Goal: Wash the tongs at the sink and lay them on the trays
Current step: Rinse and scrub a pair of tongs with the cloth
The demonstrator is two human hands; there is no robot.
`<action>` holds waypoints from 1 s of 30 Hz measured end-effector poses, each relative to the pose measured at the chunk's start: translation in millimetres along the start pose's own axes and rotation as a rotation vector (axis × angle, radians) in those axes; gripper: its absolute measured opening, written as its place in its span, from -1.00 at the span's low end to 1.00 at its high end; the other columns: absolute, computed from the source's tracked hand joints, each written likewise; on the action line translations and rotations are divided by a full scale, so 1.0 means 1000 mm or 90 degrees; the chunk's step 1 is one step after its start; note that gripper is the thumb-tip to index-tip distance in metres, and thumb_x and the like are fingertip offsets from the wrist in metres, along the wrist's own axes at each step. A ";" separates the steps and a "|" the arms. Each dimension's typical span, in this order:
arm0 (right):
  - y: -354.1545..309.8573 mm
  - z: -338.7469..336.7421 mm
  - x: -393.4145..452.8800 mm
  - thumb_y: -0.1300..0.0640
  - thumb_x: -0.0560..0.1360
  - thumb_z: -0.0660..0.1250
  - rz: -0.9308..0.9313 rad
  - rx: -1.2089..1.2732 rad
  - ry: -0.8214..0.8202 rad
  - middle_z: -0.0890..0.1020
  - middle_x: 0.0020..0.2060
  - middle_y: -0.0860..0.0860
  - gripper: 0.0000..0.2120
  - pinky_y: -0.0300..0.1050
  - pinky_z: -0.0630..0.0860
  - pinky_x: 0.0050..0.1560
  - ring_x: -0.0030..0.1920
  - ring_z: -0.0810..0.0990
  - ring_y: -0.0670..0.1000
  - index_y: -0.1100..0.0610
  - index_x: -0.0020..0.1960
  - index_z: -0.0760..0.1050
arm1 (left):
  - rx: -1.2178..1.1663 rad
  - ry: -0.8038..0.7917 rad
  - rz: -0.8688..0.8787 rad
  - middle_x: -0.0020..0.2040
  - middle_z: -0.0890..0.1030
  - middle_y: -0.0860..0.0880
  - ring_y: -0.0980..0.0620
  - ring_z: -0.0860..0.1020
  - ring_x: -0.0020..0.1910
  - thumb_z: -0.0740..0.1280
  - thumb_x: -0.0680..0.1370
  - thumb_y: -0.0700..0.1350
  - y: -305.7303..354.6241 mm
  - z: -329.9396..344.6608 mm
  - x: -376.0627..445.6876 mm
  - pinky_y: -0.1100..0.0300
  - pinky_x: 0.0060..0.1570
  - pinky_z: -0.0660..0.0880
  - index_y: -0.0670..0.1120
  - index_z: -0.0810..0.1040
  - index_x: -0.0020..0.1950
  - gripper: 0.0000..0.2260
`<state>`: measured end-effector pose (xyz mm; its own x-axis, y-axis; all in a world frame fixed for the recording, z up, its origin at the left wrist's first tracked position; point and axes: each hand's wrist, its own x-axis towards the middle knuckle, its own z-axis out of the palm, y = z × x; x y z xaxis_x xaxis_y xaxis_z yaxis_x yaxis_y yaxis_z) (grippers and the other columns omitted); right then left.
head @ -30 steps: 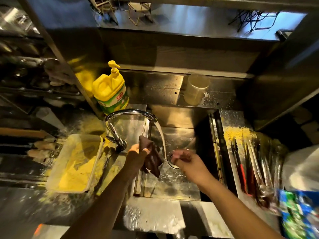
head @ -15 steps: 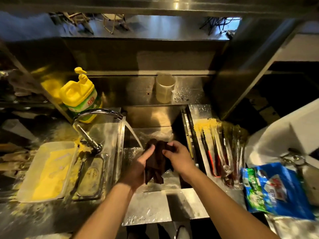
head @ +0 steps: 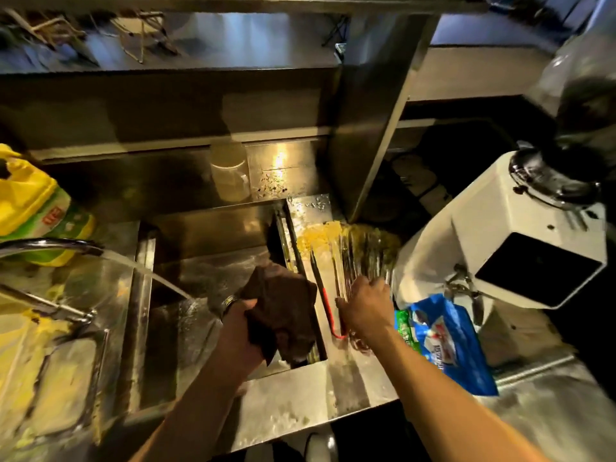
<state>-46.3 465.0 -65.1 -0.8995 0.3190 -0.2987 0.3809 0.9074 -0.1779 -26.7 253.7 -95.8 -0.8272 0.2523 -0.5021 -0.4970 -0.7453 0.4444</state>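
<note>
The left hand (head: 241, 331) is gripping a dark brown cloth (head: 281, 308) over the sink (head: 200, 261), water running in from the tap (head: 50, 245). The right hand (head: 363, 306) is reaching onto the tongs (head: 358, 258) lying on the counter right of the sink (its grip is too blurred to tell). Red-handled tongs (head: 325, 303) are lying beside it.

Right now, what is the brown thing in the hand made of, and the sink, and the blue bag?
The brown thing, gripped by the left hand, looks like soft cloth: it folds and droops with a dull surface. The sink looks like bare steel, since its walls are shiny and mirror the light. The blue bag is probably thin glossy plastic, as it crinkles and gleams.
</note>
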 end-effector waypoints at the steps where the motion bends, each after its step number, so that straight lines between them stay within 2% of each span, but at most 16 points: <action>1: 0.001 0.002 0.003 -0.23 0.46 0.35 0.000 -0.046 -0.024 0.38 0.36 0.25 -0.36 0.09 0.42 0.31 0.35 0.37 0.24 0.15 0.38 0.34 | -0.009 0.005 -0.002 -0.01 0.69 -0.21 -0.18 0.66 0.01 0.28 0.43 -0.12 -0.004 0.002 0.002 -0.08 0.18 0.46 -0.18 0.70 0.03 -0.71; 3: 0.002 0.007 0.008 -0.22 0.46 0.36 -0.007 -0.089 -0.046 0.33 0.40 0.28 -0.34 0.09 0.39 0.35 0.39 0.33 0.25 0.15 0.39 0.33 | 0.003 0.007 -0.002 0.04 0.65 -0.24 -0.21 0.62 0.06 0.30 0.45 -0.11 -0.009 0.000 0.003 -0.11 0.21 0.43 -0.21 0.59 0.17 -0.67; 5: 0.003 0.007 0.013 -0.06 0.52 0.33 -0.027 -0.102 -0.047 0.33 0.40 0.28 -0.53 0.07 0.38 0.34 0.39 0.33 0.25 0.15 0.34 0.42 | 0.041 0.044 -0.008 0.01 0.69 -0.22 -0.18 0.67 0.02 0.29 0.50 -0.09 -0.012 0.002 0.003 -0.11 0.19 0.52 -0.20 0.52 0.25 -0.64; 8: 0.004 0.001 0.016 0.08 0.56 0.21 -0.025 -0.069 -0.034 0.38 0.33 0.25 -0.68 0.05 0.40 0.32 0.34 0.36 0.23 0.18 0.25 0.50 | 0.044 0.043 -0.023 0.18 0.64 -0.25 -0.24 0.60 0.19 0.33 0.47 -0.08 -0.012 0.005 0.000 -0.18 0.41 0.37 -0.20 0.49 0.37 -0.51; 9: 0.004 -0.003 0.015 0.10 0.56 0.18 -0.019 -0.039 -0.030 0.39 0.30 0.24 -0.69 0.04 0.41 0.28 0.31 0.37 0.22 0.19 0.24 0.48 | 0.047 0.057 -0.022 0.19 0.65 -0.24 -0.23 0.63 0.17 0.34 0.44 -0.08 -0.012 0.007 -0.001 -0.16 0.36 0.42 -0.20 0.50 0.37 -0.50; 11: 0.003 -0.012 0.017 0.12 0.58 0.13 -0.011 0.015 -0.021 0.39 0.26 0.23 -0.69 0.03 0.43 0.21 0.26 0.40 0.22 0.22 0.25 0.43 | 0.043 0.091 -0.013 0.13 0.71 -0.21 -0.18 0.71 0.05 0.34 0.43 -0.09 -0.011 0.011 -0.002 -0.06 0.10 0.55 -0.18 0.53 0.33 -0.53; 13: 0.005 -0.024 0.017 0.11 0.59 0.13 0.004 0.040 -0.019 0.38 0.25 0.22 -0.68 0.04 0.49 0.15 0.20 0.46 0.21 0.22 0.27 0.42 | 0.042 0.119 -0.002 0.11 0.72 -0.19 -0.17 0.73 0.02 0.36 0.42 -0.10 -0.010 0.013 -0.004 0.01 -0.05 0.62 -0.17 0.55 0.30 -0.54; 16: 0.009 -0.039 0.016 0.10 0.60 0.13 0.005 0.042 -0.015 0.35 0.27 0.24 -0.66 0.06 0.52 0.10 0.18 0.50 0.23 0.24 0.31 0.38 | 0.062 0.146 0.019 0.14 0.72 -0.20 -0.21 0.71 0.06 0.41 0.40 -0.11 -0.009 0.015 -0.007 -0.02 -0.04 0.65 -0.17 0.56 0.31 -0.53; 19: 0.011 -0.050 0.012 0.07 0.63 0.13 -0.018 0.026 0.005 0.35 0.28 0.26 -0.67 0.02 0.53 0.06 0.15 0.52 0.21 0.22 0.31 0.38 | 0.072 0.185 0.040 0.11 0.73 -0.19 -0.17 0.73 0.02 0.45 0.40 -0.10 -0.003 0.011 -0.011 0.02 -0.08 0.65 -0.18 0.58 0.28 -0.54; 23: 0.004 -0.060 0.006 0.16 0.62 0.12 -0.011 0.072 -0.009 0.31 0.24 0.23 -0.72 0.05 0.52 0.05 0.09 0.53 0.22 0.22 0.30 0.36 | 0.068 0.241 0.076 0.17 0.71 -0.21 -0.18 0.71 0.09 0.47 0.34 -0.01 0.017 -0.011 -0.021 0.04 -0.12 0.64 -0.18 0.57 0.31 -0.43; 25: -0.002 -0.061 -0.001 0.19 0.63 0.09 -0.018 0.041 -0.010 0.33 0.23 0.26 -0.72 0.01 0.52 -0.04 0.08 0.54 0.23 0.23 0.31 0.34 | 0.057 0.247 0.108 0.16 0.71 -0.21 -0.16 0.72 0.07 0.46 0.35 0.01 0.032 -0.026 -0.028 0.07 -0.15 0.66 -0.19 0.56 0.33 -0.41; 28: -0.012 -0.062 -0.016 0.12 0.62 0.16 -0.022 0.039 0.027 0.36 0.17 0.27 -0.70 -0.04 0.40 -0.16 -0.09 0.51 0.17 0.24 0.28 0.37 | 0.030 0.239 0.120 0.15 0.72 -0.18 -0.08 0.73 0.03 0.44 0.37 0.00 0.050 -0.041 -0.034 0.11 -0.16 0.66 -0.18 0.54 0.36 -0.42; 30: -0.028 -0.062 -0.025 0.09 0.61 0.20 -0.036 0.035 0.031 0.34 0.11 0.23 -0.71 -0.04 0.40 -0.17 -0.22 0.47 0.12 0.23 0.26 0.40 | 0.015 0.232 0.118 0.16 0.71 -0.17 -0.07 0.73 0.03 0.40 0.47 -0.03 0.061 -0.051 -0.034 0.11 -0.18 0.66 -0.17 0.54 0.36 -0.51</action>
<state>-47.3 448.9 5.7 -0.9288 0.2819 -0.2405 0.3392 0.9082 -0.2454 -15.1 168.7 -89.1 -0.7583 -0.1229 -0.6402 -0.3581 -0.7421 0.5666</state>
